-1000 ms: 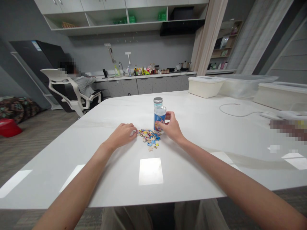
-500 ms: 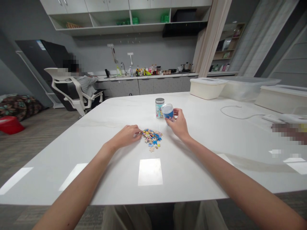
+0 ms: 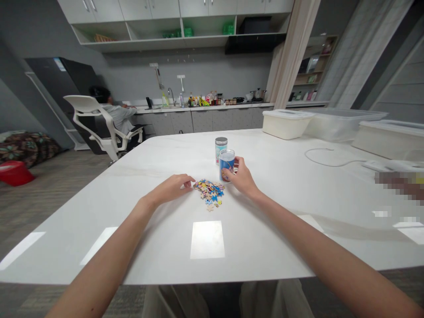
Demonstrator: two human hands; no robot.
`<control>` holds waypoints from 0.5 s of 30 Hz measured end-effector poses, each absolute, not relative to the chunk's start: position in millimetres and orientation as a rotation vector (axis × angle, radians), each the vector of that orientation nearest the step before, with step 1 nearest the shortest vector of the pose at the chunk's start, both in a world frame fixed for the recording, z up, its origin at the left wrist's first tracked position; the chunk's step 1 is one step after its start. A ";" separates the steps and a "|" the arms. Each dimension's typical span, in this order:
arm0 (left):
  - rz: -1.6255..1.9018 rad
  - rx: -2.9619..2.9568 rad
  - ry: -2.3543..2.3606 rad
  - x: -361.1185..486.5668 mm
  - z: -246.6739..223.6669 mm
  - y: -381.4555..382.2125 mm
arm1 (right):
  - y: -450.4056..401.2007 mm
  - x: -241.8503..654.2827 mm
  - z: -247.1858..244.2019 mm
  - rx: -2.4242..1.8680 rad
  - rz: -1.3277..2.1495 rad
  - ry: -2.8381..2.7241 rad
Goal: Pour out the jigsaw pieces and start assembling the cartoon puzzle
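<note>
A small pile of jigsaw puzzle pieces (image 3: 211,190) lies on the white table (image 3: 159,247), blue, yellow and bare wood-coloured pieces mixed together. My left hand (image 3: 174,187) rests at the pile's left edge, fingers loosely bent and apart, with nothing visible in them. On the pile's far right side, my right hand (image 3: 244,179) is wrapped round a clear jar with a blue picture label (image 3: 226,166). This jar stands upright and lidless, its inside hard to make out. Just behind it is a second jar (image 3: 221,143) with a silver lid and a light blue label, partly hidden.
Cream lidded bins (image 3: 286,126) and a clear plastic tub (image 3: 342,126) line the table's far right. A white cable (image 3: 326,165) curls in front of them. At the back left, a person sits in a white office chair (image 3: 99,119) by the kitchen counter.
The blue jar, tilted and raised before, is now upright and lower, nearer the pile, carried by my right hand. My left hand has drawn back slightly from the pieces.
</note>
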State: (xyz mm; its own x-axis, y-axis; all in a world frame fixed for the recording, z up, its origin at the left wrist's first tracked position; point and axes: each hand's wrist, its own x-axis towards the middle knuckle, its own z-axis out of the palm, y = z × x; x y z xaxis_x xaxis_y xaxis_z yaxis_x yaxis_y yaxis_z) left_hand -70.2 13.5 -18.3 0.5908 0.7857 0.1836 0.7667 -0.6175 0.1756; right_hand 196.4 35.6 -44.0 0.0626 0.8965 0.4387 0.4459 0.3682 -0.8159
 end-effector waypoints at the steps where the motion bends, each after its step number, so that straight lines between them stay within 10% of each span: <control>1: 0.394 2.727 1.327 -70.2 -18.6 13.6 | 36.9 196.8 -44.9 -1.250 0.511 -1.555; 15: 0.471 2.719 1.317 -61.6 -17.0 9.4 | 4.6 194.2 -10.4 -0.713 -0.073 -1.847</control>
State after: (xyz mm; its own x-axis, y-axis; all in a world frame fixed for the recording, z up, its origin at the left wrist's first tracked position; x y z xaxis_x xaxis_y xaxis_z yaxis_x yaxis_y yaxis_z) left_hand -61.6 9.4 -17.0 0.5821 0.7776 0.2377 0.7517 -0.6261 0.2071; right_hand 194.2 4.6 -10.4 -0.2178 0.4356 0.8734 0.5032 0.8169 -0.2820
